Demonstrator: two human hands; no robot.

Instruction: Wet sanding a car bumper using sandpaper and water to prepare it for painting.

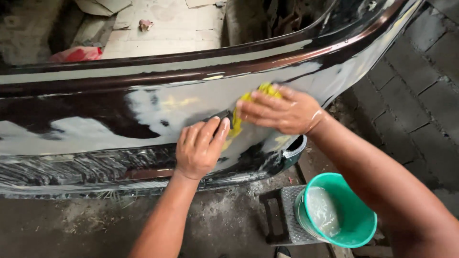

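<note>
A glossy dark car body panel (95, 119) with grey sanded patches stretches across the head view. My left hand (200, 149) presses a small dark sanding block (224, 116) flat against the panel. Just to its right, my right hand (282, 111) grips a wet yellow sponge (265, 90) held against the same grey patch. Both hands touch the panel and nearly meet each other.
A green bucket (356, 217) of cloudy water stands at the lower right, beside a metal step plate (279, 217). Brick paving (420, 95) runs along the right. Behind the panel lie cardboard sheets (162, 28) and a red bag (76, 54).
</note>
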